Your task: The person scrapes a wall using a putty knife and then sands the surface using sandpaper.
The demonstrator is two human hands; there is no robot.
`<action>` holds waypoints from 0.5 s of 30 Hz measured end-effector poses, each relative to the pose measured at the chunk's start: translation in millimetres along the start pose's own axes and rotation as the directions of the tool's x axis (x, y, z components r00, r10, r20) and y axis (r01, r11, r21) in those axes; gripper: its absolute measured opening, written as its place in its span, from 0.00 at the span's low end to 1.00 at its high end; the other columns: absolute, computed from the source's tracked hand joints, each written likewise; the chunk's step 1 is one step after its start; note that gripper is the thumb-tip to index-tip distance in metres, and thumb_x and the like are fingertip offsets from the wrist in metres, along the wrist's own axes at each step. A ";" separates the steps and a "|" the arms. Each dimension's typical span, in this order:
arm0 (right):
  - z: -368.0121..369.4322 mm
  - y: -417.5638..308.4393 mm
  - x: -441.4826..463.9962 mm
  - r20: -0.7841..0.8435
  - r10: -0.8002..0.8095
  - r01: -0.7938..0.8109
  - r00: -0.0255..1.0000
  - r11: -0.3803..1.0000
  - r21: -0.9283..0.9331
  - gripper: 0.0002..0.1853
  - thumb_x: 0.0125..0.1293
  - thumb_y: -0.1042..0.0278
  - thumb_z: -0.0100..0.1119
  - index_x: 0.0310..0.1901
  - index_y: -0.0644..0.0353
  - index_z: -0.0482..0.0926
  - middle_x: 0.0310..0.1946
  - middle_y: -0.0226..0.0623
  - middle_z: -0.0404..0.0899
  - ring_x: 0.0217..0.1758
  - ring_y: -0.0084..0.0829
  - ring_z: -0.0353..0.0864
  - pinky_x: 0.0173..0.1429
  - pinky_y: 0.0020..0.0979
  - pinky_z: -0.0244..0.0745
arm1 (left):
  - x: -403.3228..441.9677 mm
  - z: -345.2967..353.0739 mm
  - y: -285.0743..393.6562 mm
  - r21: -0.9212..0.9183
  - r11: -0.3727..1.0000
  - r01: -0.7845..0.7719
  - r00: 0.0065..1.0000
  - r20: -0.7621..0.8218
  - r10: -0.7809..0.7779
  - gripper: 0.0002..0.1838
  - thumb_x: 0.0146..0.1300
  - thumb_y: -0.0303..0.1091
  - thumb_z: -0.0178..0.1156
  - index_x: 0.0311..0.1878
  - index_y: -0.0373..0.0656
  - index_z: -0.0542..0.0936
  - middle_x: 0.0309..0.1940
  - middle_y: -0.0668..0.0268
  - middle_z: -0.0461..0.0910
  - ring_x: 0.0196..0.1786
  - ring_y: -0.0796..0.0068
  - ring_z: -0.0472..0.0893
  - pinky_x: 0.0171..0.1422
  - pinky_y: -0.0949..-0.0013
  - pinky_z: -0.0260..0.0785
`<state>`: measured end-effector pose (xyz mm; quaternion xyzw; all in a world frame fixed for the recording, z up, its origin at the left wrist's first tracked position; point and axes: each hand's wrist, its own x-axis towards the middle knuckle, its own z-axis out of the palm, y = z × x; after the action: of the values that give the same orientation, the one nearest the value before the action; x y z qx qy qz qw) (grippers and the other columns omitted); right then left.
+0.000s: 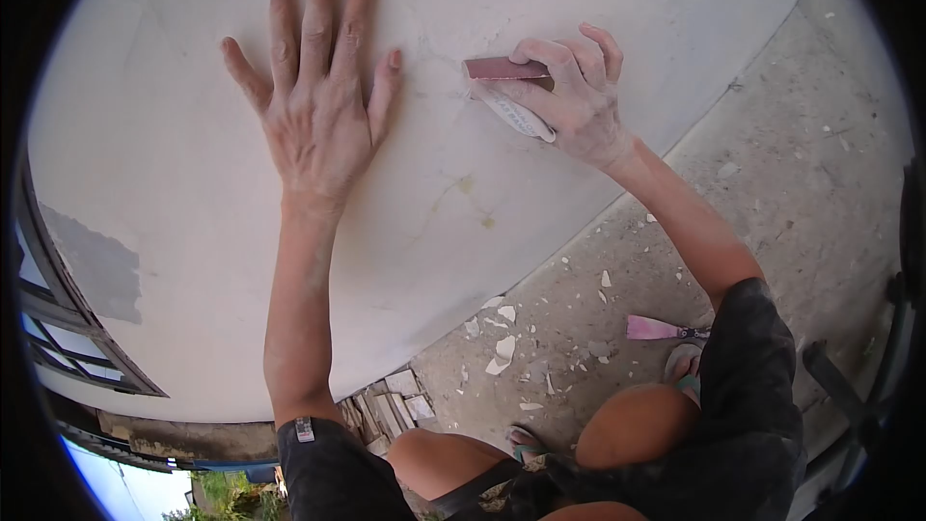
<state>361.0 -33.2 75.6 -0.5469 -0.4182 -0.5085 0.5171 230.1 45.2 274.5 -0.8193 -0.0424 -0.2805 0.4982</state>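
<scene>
My left hand (318, 121) lies flat against the white wall (193, 260), fingers spread, holding nothing. To its right, my right hand (579, 101) is closed around a folded piece of sandpaper (497, 69), reddish-brown on its outer face. A pale flap with printed lettering hangs below the fingers. The sandpaper's left end is at the wall, close to a rough, flaking spot. Whitish dust coats the fingers of both hands. Part of the sandpaper is hidden behind my right fingers.
Flakes of paint (502, 355) are scattered on the concrete floor (772, 183). A scraper with a pinkish blade (651, 328) lies by my sandalled foot. Stacked tile or wood pieces (386, 410) sit at the wall's base. A framed window (72, 328) is at the left, beside a grey patch.
</scene>
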 end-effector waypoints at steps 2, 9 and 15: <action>-5.8 15.9 16.6 -0.077 0.225 -0.230 0.971 0.971 -0.063 0.17 0.53 0.68 0.64 0.44 0.37 0.87 0.46 0.24 0.73 0.51 0.27 0.66 0.67 0.41 0.53 | -0.9 0.7 0.4 -0.058 0.998 -0.017 0.999 -0.028 0.016 0.29 0.71 0.56 0.43 0.74 0.67 0.60 0.76 0.78 0.53 0.78 0.72 0.49 0.79 0.49 0.17; -1.3 13.3 6.5 -0.042 0.096 -0.096 0.995 0.995 -0.009 0.18 0.55 0.69 0.63 0.48 0.37 0.86 0.44 0.24 0.72 0.51 0.28 0.66 0.65 0.43 0.55 | -0.7 3.0 -1.3 -0.063 0.998 0.004 1.000 -0.005 -0.004 0.28 0.69 0.53 0.46 0.72 0.67 0.63 0.75 0.78 0.55 0.78 0.70 0.52 0.78 0.45 0.16; 4.1 -21.4 1.9 0.046 0.052 -0.059 0.998 0.986 0.153 0.16 0.54 0.66 0.66 0.45 0.38 0.86 0.45 0.25 0.71 0.50 0.32 0.66 0.65 0.45 0.57 | 1.7 1.0 -0.4 -0.008 1.000 0.006 1.000 0.027 -0.006 0.27 0.70 0.50 0.46 0.72 0.67 0.63 0.75 0.78 0.55 0.78 0.71 0.51 0.78 0.47 0.16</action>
<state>340.7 -26.9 80.7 -0.5271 -0.4516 -0.4484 0.5631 231.7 45.9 275.3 -0.8249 -0.0506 -0.2709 0.4936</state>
